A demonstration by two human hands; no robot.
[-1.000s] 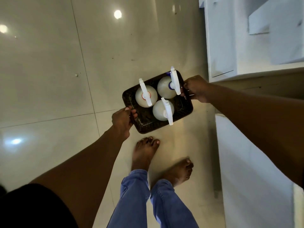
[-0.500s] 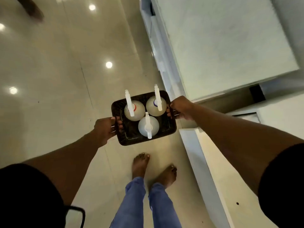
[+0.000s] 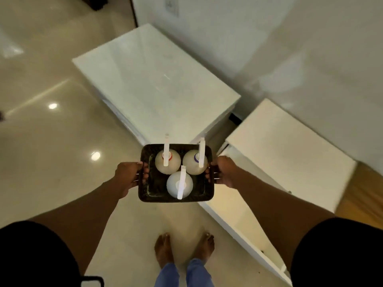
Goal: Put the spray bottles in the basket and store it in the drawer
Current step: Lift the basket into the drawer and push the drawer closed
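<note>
Head view: a dark woven basket (image 3: 149,195) is carried above the tiled floor (image 3: 51,162), held at its two short ends. The left hand (image 3: 129,174) is closed around the left handle and the right hand (image 3: 222,171) around the right handle, fingers curled over the rim on each side, so that neither hand lies nearer to the load than the other. The long axis of the basket runs left to right, square to the person's bare feet (image 3: 182,249). Three spray bottles stand upright inside it: a red-collared bottle (image 3: 167,165) at far left, a blue-collared bottle (image 3: 194,163) at far right, and a white bottle (image 3: 179,184) at near centre, touching or almost touching one another. Their trigger heads point roughly near to far, across the basket's long axis. An open white drawer (image 3: 234,212) lies just to the right of the basket and lower down, its long axis running from far left to near right, beneath a white cabinet top (image 3: 290,152). It is judged that the coming move turns on this offset: the basket would be carried rightward and lowered, probably turned to match the drawer's length.
</note>
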